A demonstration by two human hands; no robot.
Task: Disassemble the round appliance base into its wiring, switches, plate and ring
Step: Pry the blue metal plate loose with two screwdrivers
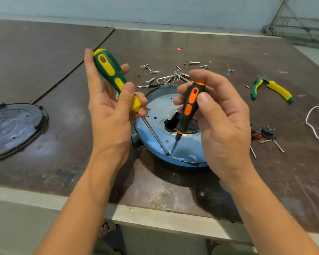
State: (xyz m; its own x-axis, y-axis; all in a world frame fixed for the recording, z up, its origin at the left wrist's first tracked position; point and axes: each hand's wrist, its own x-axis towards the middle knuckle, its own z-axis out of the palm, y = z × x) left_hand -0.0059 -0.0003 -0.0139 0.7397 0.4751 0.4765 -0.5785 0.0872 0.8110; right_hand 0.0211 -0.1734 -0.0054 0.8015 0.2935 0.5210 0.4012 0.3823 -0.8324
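Note:
The round appliance base [155, 115] lies on the table between my hands, its shiny metal plate [188, 151] up, with a ragged hole [170, 124] at the middle and a dark ring around the rim. My left hand [109, 107] grips a green-and-yellow screwdriver [110, 74]. My right hand [219, 116] grips a black-and-orange screwdriver [189, 105]. Both tips meet at the plate's near edge [170, 155]. A removed black switch part [263, 134] lies to the right.
A black round cover [13, 129] lies at the left. Loose screws and hex keys [166, 76] are scattered behind the base. Green-and-yellow pliers [273, 90] and a white wire [317, 122] lie at the right. The table's metal front edge [155, 218] is close.

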